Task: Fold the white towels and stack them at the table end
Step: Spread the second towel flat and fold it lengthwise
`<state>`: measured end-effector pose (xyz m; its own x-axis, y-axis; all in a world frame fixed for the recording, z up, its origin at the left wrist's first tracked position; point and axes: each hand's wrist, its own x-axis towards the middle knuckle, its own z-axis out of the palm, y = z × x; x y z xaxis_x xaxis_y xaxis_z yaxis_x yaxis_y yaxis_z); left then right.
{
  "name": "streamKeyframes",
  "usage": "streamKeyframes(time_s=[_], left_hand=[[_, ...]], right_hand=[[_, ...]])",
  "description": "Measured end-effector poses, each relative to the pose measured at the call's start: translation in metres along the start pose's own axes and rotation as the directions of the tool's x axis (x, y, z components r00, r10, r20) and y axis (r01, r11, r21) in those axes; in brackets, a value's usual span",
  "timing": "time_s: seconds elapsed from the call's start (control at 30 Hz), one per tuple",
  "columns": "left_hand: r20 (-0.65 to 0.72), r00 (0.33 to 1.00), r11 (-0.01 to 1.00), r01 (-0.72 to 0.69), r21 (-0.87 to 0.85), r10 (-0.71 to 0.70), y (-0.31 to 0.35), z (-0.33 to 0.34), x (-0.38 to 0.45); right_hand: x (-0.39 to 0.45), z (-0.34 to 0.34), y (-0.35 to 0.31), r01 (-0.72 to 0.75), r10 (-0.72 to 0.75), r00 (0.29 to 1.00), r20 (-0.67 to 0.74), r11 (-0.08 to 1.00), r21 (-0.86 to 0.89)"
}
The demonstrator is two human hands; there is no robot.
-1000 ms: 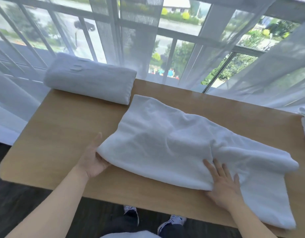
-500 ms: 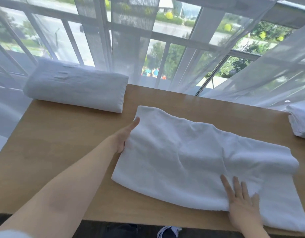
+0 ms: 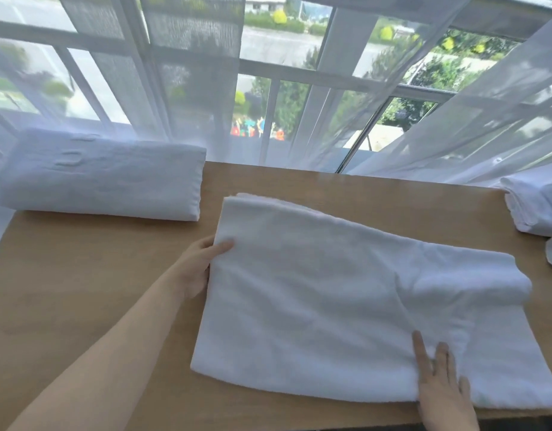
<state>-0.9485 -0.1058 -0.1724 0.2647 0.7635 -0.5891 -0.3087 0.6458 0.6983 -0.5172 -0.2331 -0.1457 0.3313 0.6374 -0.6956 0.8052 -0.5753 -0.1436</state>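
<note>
A: Item: towel. Location?

B: Laid half-folded on the table, centre to 4 o'clock. A folded towel is logged at 10 o'clock, more towels at 3 o'clock.

A: Handling?

B: Judged soft, limp and light; best taken at the corners and edges, since the middle would sag.

A: Hands?

B: Left hand, arm extended, is pinched on the left edge, thumb on top. Right hand is pressed flat at 5 o'clock, fingers slightly spread, nothing gripped.
</note>
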Motion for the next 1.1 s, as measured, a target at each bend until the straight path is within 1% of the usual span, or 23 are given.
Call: streamKeyframes(time_s=[0.03,0.1,0.13,0.17,0.23,0.27,0.3,0.33,0.4,0.43,0.47,0.53,0.57,0.6,0.63,0.7,0.77,0.8,0.87,0.93,1.0,1.07,1.1], left_hand=[[-0.005,1.0,0.999,0.028,0.047,-0.028,0.004,0.0,0.005],[0.02,0.997,0.982,0.066,0.176,-0.071,0.016,0.008,0.016],[0.035,0.995,0.972,0.08,0.221,-0.09,0.023,0.015,0.022],[0.054,0.992,0.966,0.094,0.242,-0.11,0.031,0.024,0.026],[0.081,0.989,0.954,0.093,0.285,-0.121,0.042,0.043,0.031],[0.077,0.993,0.946,0.062,0.319,-0.091,0.045,0.051,0.034],[0.059,0.998,0.938,0.001,0.347,-0.023,0.047,0.056,0.036],[0.034,0.997,0.931,-0.08,0.356,0.072,0.049,0.057,0.038],[-0.031,0.973,0.927,-0.209,0.311,0.23,0.051,0.045,0.04],[-0.093,0.956,0.924,-0.24,0.297,0.279,0.05,0.035,0.041],[-0.177,0.934,0.913,-0.242,0.327,0.311,0.047,0.025,0.041],[-0.348,0.88,0.879,-0.141,0.456,0.323,0.032,0.009,0.045],[-0.404,0.86,0.867,-0.083,0.491,0.311,0.023,0.006,0.046],[-0.427,0.854,0.867,-0.054,0.495,0.297,0.016,0.005,0.046],[-0.419,0.862,0.875,-0.056,0.48,0.285,0.01,0.005,0.045],[-0.338,0.902,0.886,-0.093,0.454,0.268,0.005,0.007,0.043],[-0.267,0.926,0.848,-0.093,0.522,0.266,0.006,0.008,0.042],[-0.266,0.927,0.822,-0.074,0.565,0.266,0.009,0.009,0.043],[-0.305,0.908,0.794,-0.049,0.605,0.288,0.019,0.009,0.046],[-0.355,0.867,0.771,-0.049,0.635,0.349,0.025,0.006,0.051],[-0.419,0.83,0.786,-0.036,0.617,0.368,0.022,0.006,0.056],[-0.452,0.817,0.794,-0.012,0.608,0.358,0.015,0.01,0.059],[-0.449,0.82,0.809,-0.029,0.587,0.354,0.011,0.011,0.059]], right_hand=[[-0.001,-0.006,-0.01,-0.044,0.044,0.999,0.004,0.998,0.034],[0.001,-0.012,-0.005,-0.02,0.02,1.0,0.003,0.999,0.025],[0.002,-0.014,0.002,-0.02,0.02,1.0,0.01,1.0,-0.004],[0.003,-0.015,0.011,-0.026,0.025,0.999,0.023,1.0,0.016],[-0.004,-0.006,0.022,0.011,-0.012,1.0,-0.002,0.992,-0.125],[-0.011,-0.001,0.026,0.021,-0.022,1.0,-0.002,0.972,-0.233],[-0.013,0.002,0.027,0.003,-0.005,1.0,-0.006,0.959,-0.285],[-0.012,0.005,0.029,-0.014,0.012,1.0,-0.007,0.953,-0.303],[-0.014,0.014,0.029,-0.027,0.011,0.999,-0.053,0.95,-0.311],[-0.015,0.016,0.028,-0.039,0.012,0.996,-0.087,0.949,-0.314],[-0.016,0.02,0.03,-0.056,0.012,0.992,-0.129,0.937,-0.345],[-0.019,0.019,0.028,-0.087,0.037,0.99,-0.14,0.924,-0.372],[-0.019,0.017,0.029,-0.088,0.044,0.991,-0.126,0.924,-0.372],[-0.018,0.017,0.03,-0.088,0.05,0.993,-0.11,0.921,-0.379],[-0.017,0.016,0.029,-0.094,0.061,0.994,-0.095,0.917,-0.387],[-0.014,0.015,0.026,-0.118,0.103,0.993,-0.058,0.912,-0.394],[-0.012,0.016,0.024,-0.123,0.119,0.992,-0.035,0.913,-0.388],[-0.012,0.016,0.024,-0.123,0.122,0.992,-0.027,0.912,-0.392],[-0.013,0.016,0.025,-0.127,0.133,0.991,-0.011,0.909,-0.397],[-0.013,0.018,0.026,-0.132,0.144,0.99,0.003,0.912,-0.389],[-0.012,0.02,0.027,-0.144,0.154,0.988,-0.006,0.909,-0.39],[-0.01,0.023,0.029,-0.15,0.157,0.988,-0.016,0.907,-0.392],[-0.009,0.024,0.03,-0.158,0.163,0.986,-0.022,0.906,-0.393]])
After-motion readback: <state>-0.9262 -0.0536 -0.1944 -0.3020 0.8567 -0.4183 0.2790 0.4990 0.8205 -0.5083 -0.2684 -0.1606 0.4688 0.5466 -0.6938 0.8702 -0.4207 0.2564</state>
